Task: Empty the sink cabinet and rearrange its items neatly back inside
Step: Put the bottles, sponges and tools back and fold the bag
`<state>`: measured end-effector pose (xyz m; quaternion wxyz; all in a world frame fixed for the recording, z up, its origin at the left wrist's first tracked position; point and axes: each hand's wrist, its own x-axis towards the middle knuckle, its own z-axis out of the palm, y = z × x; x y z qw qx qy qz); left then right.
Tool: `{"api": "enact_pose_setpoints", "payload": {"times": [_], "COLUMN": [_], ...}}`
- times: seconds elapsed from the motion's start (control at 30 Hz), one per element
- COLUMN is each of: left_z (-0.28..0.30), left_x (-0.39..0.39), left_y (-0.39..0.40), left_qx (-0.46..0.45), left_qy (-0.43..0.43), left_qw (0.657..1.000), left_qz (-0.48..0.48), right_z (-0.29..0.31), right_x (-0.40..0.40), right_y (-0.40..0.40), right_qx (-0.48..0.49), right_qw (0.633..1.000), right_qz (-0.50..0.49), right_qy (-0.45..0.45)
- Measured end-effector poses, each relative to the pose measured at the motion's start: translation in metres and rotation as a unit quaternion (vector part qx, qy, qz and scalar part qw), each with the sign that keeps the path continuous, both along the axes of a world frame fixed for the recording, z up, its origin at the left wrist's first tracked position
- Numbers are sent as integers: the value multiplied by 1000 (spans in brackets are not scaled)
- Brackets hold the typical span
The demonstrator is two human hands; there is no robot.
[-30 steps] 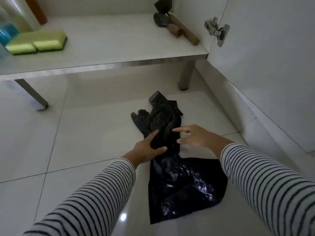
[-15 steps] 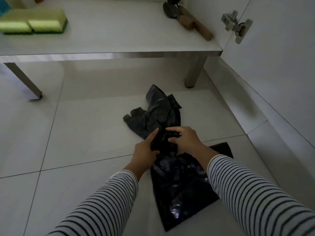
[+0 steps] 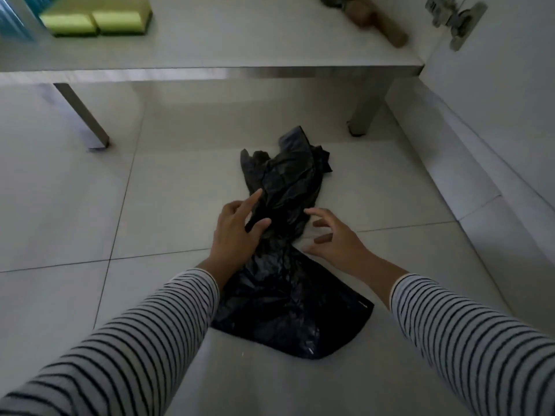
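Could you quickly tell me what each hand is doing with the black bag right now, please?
Left hand: pinching the black bag between thumb and fingers.
Right hand: open, fingers spread beside the bag, holding nothing.

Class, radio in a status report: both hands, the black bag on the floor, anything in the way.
Left hand pinching black bag at its narrow middle. Right hand open, fingers spread beside it. Bag on floor tiles, far end crumpled. Nothing blocking.
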<state>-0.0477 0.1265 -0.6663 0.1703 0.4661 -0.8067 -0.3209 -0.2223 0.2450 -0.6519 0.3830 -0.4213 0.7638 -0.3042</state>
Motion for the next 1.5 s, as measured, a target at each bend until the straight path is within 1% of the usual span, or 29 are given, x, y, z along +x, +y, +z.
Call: {"api": "enact_pose_setpoints", "payload": {"times": [0.07,0.17,0.23,0.3,0.37,0.47,0.57,0.7,0.83,0.93,1.0,1.03,1.07,1.1,1.13,1.17,1.2,1.23,1.27,1.3,1.33,1.37,1.43,1.47,1.5], "left_z": [1,-3,-10,-19,-26,-27,-23,-19,-16,-14,-11,-9,-8,-6,-4,-2,2,4,7,8,7,4,-6,-14,-22], "left_x": [12,35,47,55,62,67,64,60,57,59,64,66,69,70,69,65,57,45,29,13,-2,-13,-22,-19,-12], "left_y": [9,29,41,48,53,52,45,42,42,42,42,42,40,38,34,30,26,21,17,14,12,10,3,-2,-8], "left_qx": [9,63,56,18,-14,-14,12,42,60,52,29,8,-21,-59,-105,-156,-204,-236,-254,-261,-253,-227,-122,-84,-65], "left_qy": [12,-2,-55,-133,-198,-243,-265,-289,-298,-314,-339,-343,-328,-294,-240,-177,-107,-51,-19,-11,-20,-36,-101,-148,-196], "left_qw": [1000,994,988,980,971,963,958,952,952,948,940,939,944,953,963,970,973,970,962,952,947,950,973,976,973], "left_qz": [-23,-91,-131,-146,-136,-118,-113,-88,-31,0,4,10,25,49,67,62,31,-25,-95,-158,-198,-212,-166,-134,-106], "right_z": [-3,-6,-12,-19,-25,-26,-24,-20,-16,-12,-4,2,8,12,14,15,14,13,9,5,-1,-7,-26,-36,-44], "right_x": [2,8,13,17,22,22,20,7,-10,-17,-20,-21,-21,-22,-22,-22,-20,-15,-9,-1,7,15,25,27,27], "right_y": [20,39,46,50,52,51,49,47,50,50,44,40,34,27,19,10,0,-11,-22,-34,-45,-54,-68,-73,-75], "right_qx": [37,56,59,69,77,96,90,93,136,185,218,234,239,220,169,96,26,-22,-48,-62,-68,-65,-23,11,48], "right_qw": [998,991,987,983,981,983,988,983,968,959,954,949,940,932,929,929,933,939,947,953,959,964,966,959,947], "right_qz": [45,93,103,111,110,102,67,-6,-89,-106,-97,-86,-76,-72,-66,-52,-34,-12,12,40,69,96,148,174,194], "right_qy": [34,84,106,130,141,122,105,157,192,188,180,195,231,278,324,354,358,344,319,294,267,238,210,225,252]}}
